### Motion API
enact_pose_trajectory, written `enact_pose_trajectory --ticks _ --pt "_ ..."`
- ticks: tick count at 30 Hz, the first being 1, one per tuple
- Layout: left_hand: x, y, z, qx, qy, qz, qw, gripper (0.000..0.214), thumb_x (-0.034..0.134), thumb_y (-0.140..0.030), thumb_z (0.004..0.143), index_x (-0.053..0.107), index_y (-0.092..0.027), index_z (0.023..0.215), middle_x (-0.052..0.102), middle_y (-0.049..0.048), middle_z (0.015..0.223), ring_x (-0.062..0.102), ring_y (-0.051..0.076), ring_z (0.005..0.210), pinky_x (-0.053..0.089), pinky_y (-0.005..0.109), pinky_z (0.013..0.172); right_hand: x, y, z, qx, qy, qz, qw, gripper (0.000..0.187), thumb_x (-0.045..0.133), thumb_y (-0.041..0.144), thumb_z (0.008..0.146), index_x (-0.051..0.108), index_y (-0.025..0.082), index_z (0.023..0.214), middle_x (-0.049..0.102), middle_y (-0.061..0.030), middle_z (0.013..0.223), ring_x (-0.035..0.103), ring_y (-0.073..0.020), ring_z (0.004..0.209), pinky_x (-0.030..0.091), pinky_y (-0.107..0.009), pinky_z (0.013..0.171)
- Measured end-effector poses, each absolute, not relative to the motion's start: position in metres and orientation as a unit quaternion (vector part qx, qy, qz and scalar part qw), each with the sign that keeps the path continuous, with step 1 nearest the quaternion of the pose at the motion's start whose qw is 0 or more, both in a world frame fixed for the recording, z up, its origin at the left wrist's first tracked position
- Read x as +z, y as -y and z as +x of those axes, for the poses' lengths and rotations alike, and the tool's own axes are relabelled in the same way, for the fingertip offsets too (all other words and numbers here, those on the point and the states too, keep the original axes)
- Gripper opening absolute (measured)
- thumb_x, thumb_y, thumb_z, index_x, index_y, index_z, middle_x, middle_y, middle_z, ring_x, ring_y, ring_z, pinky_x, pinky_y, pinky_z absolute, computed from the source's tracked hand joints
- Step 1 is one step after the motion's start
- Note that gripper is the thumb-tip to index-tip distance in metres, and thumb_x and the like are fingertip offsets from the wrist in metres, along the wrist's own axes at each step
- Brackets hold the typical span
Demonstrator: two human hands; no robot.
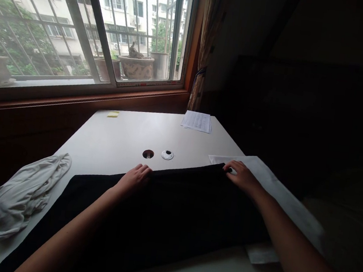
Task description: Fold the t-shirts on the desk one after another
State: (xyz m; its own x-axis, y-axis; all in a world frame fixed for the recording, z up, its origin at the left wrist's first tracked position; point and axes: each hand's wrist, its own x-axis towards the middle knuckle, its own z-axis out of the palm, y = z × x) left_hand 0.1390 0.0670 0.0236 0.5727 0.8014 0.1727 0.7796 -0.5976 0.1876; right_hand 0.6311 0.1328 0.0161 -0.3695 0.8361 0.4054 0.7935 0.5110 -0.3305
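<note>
A black cloth (pixel 165 213) lies spread across the near part of the white table (pixel 125 133). My left hand (pixel 134 179) rests on the cloth's far edge near its middle, fingers curled over the hem. My right hand (pixel 241 175) pinches the cloth's far right corner, fingers closed on it. Both forearms stretch over the black cloth.
A crumpled white garment (pixel 25 194) lies at the table's left. A white folded sheet (pixel 271 186) sits under the cloth's right side. Farther off are a cable hole (pixel 148 154), its white cap (pixel 167 154), papers (pixel 197 121), a yellow sticky pad (pixel 113 114) and the window (pixel 83 22).
</note>
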Motion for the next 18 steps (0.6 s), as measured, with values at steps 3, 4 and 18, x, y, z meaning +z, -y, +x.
enact_pose_trajectory --ticks 3,4,18 --pt "0.023 -0.073 0.141 0.124 -0.481 0.865 0.062 0.022 0.045 -0.024 0.103 0.054 -0.023 0.123 0.063 0.0078 0.119 0.058 0.024 0.108 0.054 0.038 0.09 0.013 -0.142 0.625 0.038 0.798 -0.539 0.267 0.012 0.058 0.027 0.082 0.067 0.027 0.091 0.071 -0.0058 0.098 0.062 -0.0306 0.103 0.048 -0.048 0.098" --pt "0.022 -0.075 0.143 0.124 -0.496 0.857 0.064 0.024 0.044 -0.024 0.103 0.054 -0.023 0.125 0.063 0.0078 0.12 0.059 0.024 0.109 0.054 0.038 0.09 0.012 -0.146 0.623 0.039 0.79 -0.553 0.262 0.013 0.058 0.028 0.083 0.067 0.027 0.091 0.071 -0.0064 0.1 0.062 -0.0309 0.104 0.048 -0.048 0.099" --pt "0.005 -0.085 0.147 0.159 -0.511 0.845 0.02 0.026 0.056 -0.045 0.1 0.063 -0.023 0.113 0.062 0.0087 0.114 0.055 0.027 0.108 0.05 0.042 0.094 0.003 -0.169 0.619 0.223 0.668 -0.662 0.256 0.029 0.07 0.047 0.08 0.069 0.023 0.094 0.073 -0.0087 0.1 0.068 -0.0289 0.093 0.054 -0.041 0.081"
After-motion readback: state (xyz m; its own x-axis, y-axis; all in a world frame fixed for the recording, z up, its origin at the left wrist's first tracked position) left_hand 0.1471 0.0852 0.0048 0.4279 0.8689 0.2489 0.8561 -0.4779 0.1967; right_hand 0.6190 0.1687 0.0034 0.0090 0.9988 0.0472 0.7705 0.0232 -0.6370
